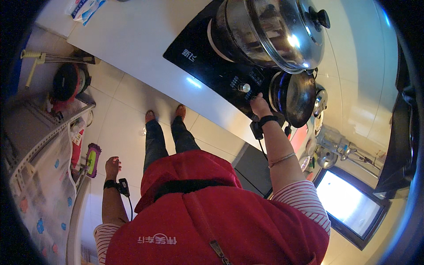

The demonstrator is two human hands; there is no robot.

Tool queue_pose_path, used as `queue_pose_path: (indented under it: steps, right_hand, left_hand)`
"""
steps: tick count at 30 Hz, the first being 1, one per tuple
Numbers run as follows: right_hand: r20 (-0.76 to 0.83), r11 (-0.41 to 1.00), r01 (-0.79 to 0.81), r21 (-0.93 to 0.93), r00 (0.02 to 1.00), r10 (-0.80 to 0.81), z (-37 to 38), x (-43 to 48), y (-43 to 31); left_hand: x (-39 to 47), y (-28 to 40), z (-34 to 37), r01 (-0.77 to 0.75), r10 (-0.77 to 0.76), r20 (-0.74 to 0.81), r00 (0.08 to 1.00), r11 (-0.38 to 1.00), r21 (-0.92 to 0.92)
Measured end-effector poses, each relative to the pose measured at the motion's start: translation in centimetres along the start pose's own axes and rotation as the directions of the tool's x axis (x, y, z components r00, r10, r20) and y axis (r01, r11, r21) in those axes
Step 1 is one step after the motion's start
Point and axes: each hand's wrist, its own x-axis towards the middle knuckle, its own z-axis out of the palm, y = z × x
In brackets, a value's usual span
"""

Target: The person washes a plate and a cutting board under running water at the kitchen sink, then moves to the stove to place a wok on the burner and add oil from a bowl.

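Note:
My right hand [260, 105] is at the front of a black double cooktop [205, 71], just below its round silver knob [244, 87]. Its fingers are curled and partly hidden, and I cannot tell whether they touch the panel. Right of that hand, a dark frying pan [300, 99] sits on one burner. A large steel steamer pot [241, 36] with a domed lid [285, 33] stands on the other burner. Low at my side, my left hand [113, 167] hangs over the floor with its fingers loosely bent and nothing in them.
The white counter [132, 36] bears a plastic packet [86, 10] at its far left. Past the pan are a steel bowl [326, 157], a faucet [346, 150] and a window [351, 202]. A metal rack [53, 132] and a purple-edged mop [92, 160] stand on the left.

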Motion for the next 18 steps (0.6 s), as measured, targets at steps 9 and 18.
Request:
queue_pose_path:
  steps: [9,18]
  right_hand:
    - [-0.010,1.000,0.013,0.022,1.000,-0.013,0.5,0.3,0.5]
    - [-0.006,0.996,-0.036,0.085,0.999,0.037,0.2,0.0,0.5]
  left_hand:
    - [3.4,-1.8,1.1,-0.023,0.046,0.098,0.994,0.975,-0.222]
    - [2.5,1.8,-1.1,0.054,-0.029,0.168,0.985,0.987,-0.150]
